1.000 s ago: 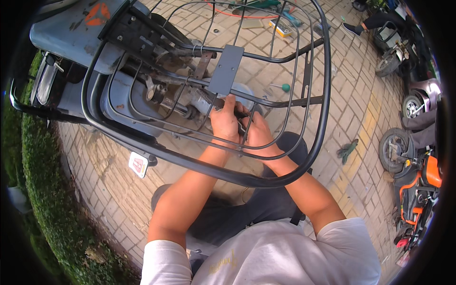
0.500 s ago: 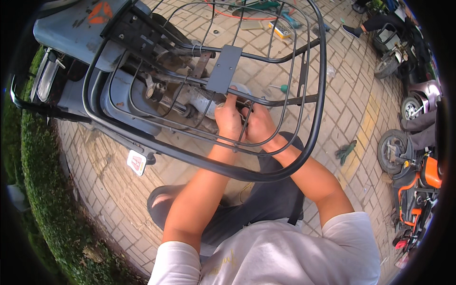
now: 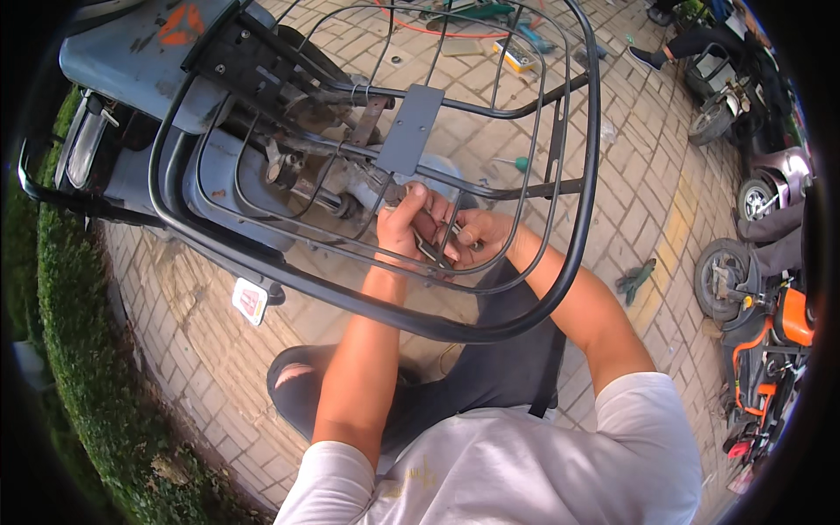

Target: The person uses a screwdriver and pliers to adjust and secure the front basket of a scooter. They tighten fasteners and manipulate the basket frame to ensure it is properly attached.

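Observation:
Beneath the black wire basket (image 3: 348, 324) of a blue-grey scooter (image 3: 232, 166), both my hands meet, seen through its bars. My left hand (image 3: 401, 229) is closed around a dark, rust-brown metal part (image 3: 426, 224) with a slim shiny piece at its lower end; its exact kind cannot be told. My right hand (image 3: 486, 234) pinches at the same part from the right, fingers curled and partly hidden by the basket wires. Just left of them lies the scooter's exposed front axle and fork area (image 3: 317, 194). A pale round thing (image 3: 444, 168) shows behind the grey basket plate (image 3: 411, 129).
On the brick paving lie a green-handled screwdriver (image 3: 521, 164), dark green gloves (image 3: 636, 280) and a yellow box (image 3: 514, 54) of small parts. A red hose (image 3: 411, 28) curves at the top. Parked two-wheelers (image 3: 744, 280) line the right; a hedge (image 3: 96, 367) runs left.
Both hands have come slightly down toward me and turned, so the metal part now shows between them. My right hand has opened out from a tighter curl. The scooter stays put.

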The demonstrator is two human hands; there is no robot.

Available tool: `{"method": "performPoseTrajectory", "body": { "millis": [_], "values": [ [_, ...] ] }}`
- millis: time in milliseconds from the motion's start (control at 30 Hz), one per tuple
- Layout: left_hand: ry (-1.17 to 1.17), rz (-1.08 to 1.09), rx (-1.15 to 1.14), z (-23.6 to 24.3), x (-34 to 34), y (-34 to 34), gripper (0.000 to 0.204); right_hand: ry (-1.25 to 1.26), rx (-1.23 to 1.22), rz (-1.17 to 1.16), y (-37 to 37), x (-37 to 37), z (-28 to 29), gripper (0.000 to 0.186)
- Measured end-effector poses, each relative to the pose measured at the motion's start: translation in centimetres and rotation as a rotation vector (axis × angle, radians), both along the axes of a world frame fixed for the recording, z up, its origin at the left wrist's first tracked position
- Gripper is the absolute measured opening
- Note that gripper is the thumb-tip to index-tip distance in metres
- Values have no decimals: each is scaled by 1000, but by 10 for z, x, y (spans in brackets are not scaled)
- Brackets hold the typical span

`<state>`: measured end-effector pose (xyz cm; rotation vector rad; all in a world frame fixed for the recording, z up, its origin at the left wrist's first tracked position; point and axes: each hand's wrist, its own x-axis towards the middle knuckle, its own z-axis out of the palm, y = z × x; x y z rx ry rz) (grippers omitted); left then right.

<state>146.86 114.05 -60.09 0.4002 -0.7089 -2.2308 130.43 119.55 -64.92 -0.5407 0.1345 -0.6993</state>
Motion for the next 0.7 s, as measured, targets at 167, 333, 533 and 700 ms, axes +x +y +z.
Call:
{"method": "performPoseTrajectory", "body": {
  "millis": [167, 333, 533, 700],
  "values": [
    [-50, -55, -101, -2, 13, -9, 38, 431, 102, -209, 7, 20, 26, 18],
    [-107, 25, -171, -17, 14, -12, 40, 1257, -404, -564, 4, 32, 55, 23],
    [-514, 314, -152, 3, 5, 6, 30, 1151, -493, -556, 10, 41, 35, 29],
    [-567, 469, -89, 9, -1, 19, 28, 1086, -408, -463, 18, 42, 61, 32]
  ]
}}
